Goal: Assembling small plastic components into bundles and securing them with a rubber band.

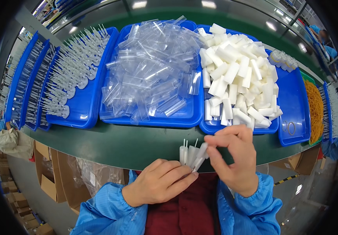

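Observation:
Close to the table's near edge, my left hand (pixel 159 182) is closed around a small bundle of white pieces with thin pale stems (pixel 184 153) sticking up. My right hand (pixel 237 162) pinches the upper end of a white foam strip (pixel 202 152) with thumb and forefinger, against the bundle's right side. The lower ends of the bundle are hidden behind my left fingers. Just beyond my right hand lies a heap of white foam blocks (pixel 237 72). Clear plastic sleeves (pixel 149 66) are piled to its left.
Blue trays (pixel 157 121) line the green table (pixel 94 143). Rows of white stemmed parts (pixel 73 74) stand in the left tray. On the right are a blue tray (pixel 294 135) with a ring and small clear parts, and orange rubber bands (pixel 313 111). Cardboard boxes (pixel 61 172) stand below.

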### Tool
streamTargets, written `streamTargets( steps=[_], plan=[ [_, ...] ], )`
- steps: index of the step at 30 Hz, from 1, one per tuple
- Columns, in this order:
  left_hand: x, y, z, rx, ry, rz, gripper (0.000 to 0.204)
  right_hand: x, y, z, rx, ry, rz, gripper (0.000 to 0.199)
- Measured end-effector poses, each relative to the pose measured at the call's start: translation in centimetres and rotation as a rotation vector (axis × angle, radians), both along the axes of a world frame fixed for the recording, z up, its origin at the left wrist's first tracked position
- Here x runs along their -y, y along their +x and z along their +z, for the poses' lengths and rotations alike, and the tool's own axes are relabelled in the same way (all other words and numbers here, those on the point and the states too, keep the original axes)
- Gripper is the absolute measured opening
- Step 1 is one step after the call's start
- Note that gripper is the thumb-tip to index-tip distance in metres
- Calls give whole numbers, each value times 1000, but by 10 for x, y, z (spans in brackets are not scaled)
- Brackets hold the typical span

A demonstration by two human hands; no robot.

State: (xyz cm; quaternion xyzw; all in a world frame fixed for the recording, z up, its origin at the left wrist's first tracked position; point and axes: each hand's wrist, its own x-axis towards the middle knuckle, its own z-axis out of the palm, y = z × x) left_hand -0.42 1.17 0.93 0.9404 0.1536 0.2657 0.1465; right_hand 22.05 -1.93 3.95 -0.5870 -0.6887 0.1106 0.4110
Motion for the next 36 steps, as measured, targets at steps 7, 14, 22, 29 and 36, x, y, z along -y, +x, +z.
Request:
streamTargets(
  steps=[7, 14, 22, 29, 36],
  plan=[
    [-3, -2, 1, 46, -16, 20, 32, 4, 4, -2, -336, -255, 17, 25],
    [-2, -2, -10, 150, -94, 2, 32, -2, 2, 6, 89, -1, 193, 32],
    [-3, -18, -22, 223, -126, 32, 33, -7, 4, 5, 0, -4, 425, 37],
    [-8, -6, -16, 385, -272, 163, 39, 6, -5, -21, -421, -70, 341, 40],
    [-3, -13, -14, 177, 17, 164, 27, -14, 22, -16, 129, 89, 26, 41]
  ],
)
